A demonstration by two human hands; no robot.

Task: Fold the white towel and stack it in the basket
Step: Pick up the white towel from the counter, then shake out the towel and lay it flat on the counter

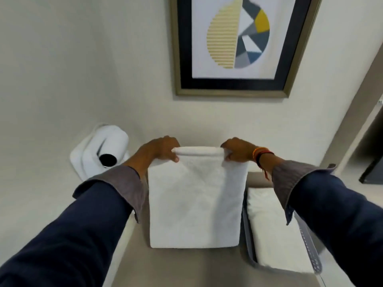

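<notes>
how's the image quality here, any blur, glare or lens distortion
Head view: soft, even light, no glare; the white towel is nearly washed out, its texture faint. Wide-angle stretch tilts the framed picture and enlarges the sleeves. Slight overall softness; left hand and right hand still readable.

White terry-cloth towel [195, 206]: soft, matt, finely napped pile, rolled at its upper edge. Grey basket [310, 253]: matt fabric-like wall, edged with pale stitching, in which a folded white cloth [267, 220] of similar matt pile is seen. Beige desk [165, 268]: smooth, matt. Dark blue sleeves [62, 235]: smooth woven cloth, cuffs turned back to a grey lining. Framed picture [232, 44]: brushed metallic-looking moulding. White paper roll [112, 146]: matt.
</notes>
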